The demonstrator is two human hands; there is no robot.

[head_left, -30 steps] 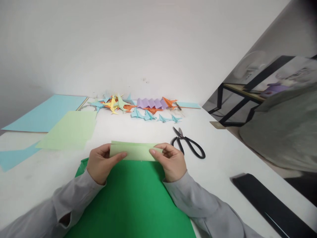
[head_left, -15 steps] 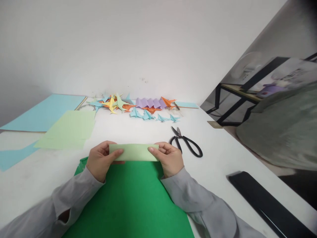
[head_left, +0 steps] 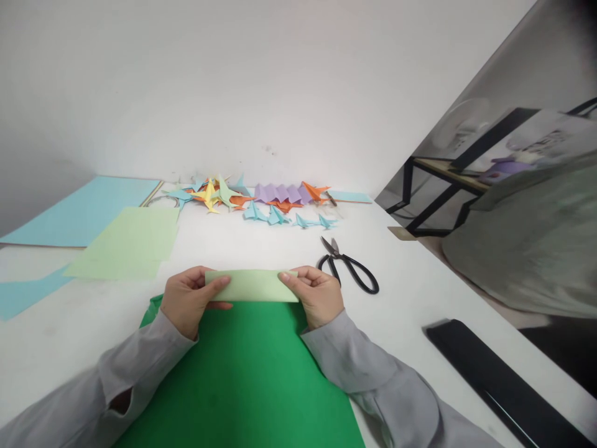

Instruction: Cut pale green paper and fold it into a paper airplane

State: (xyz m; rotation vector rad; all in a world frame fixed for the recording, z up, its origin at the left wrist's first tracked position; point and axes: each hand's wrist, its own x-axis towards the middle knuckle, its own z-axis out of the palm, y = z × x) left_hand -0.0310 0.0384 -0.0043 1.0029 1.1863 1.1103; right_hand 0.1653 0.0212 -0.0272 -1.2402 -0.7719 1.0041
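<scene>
A narrow rectangle of light green paper (head_left: 254, 286) stretches level between my two hands, over the far end of a green mat (head_left: 252, 373). At its left end my left hand (head_left: 189, 302) is closed on it, thumb on the near face and fingers behind. The opposite end is pinched the same way by my right hand (head_left: 321, 295). A pair of black-handled scissors (head_left: 357, 270) lies with blades parted just beyond my right hand.
Folded paper figures (head_left: 219, 194) and a pleated purple paper (head_left: 282, 194) lie along the wall. Green sheets (head_left: 125, 242) and a blue sheet (head_left: 79, 211) lie at left. A long black object (head_left: 494, 379) rests on the right, near a wooden-topped rack (head_left: 448, 171).
The view has shifted very slightly. Both hands keep their hold on the green paper, with a left finger showing a little more below its edge.
</scene>
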